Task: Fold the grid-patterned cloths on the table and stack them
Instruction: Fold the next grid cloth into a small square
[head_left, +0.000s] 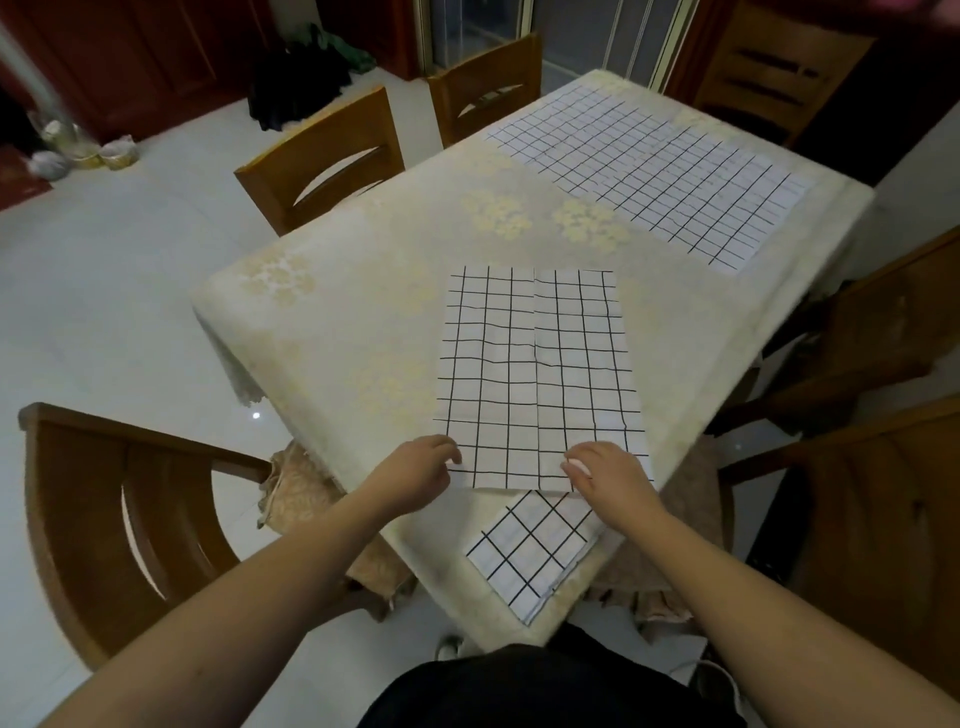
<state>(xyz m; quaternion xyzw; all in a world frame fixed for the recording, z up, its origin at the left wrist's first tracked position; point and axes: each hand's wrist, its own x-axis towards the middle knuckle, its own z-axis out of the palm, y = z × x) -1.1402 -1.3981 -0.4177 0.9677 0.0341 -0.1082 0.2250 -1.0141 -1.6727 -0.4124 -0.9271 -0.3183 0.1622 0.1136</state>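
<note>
head | your left hand (420, 470) and right hand (608, 475) each pinch a near corner of the half-folded cloth (537, 374) on the bench (363, 291) | folded cloth (530, 553) just below your right hand | flat cloth (660, 171) far beyond | next, probably: lift near edge, fold away.

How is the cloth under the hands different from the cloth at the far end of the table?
The near cloth is folded into a narrow strip; the far cloth lies spread out flat. Both hands, the left hand and the right hand, hold the near cloth's edge; nothing touches the far cloth. Both are white with black grid lines.
</note>
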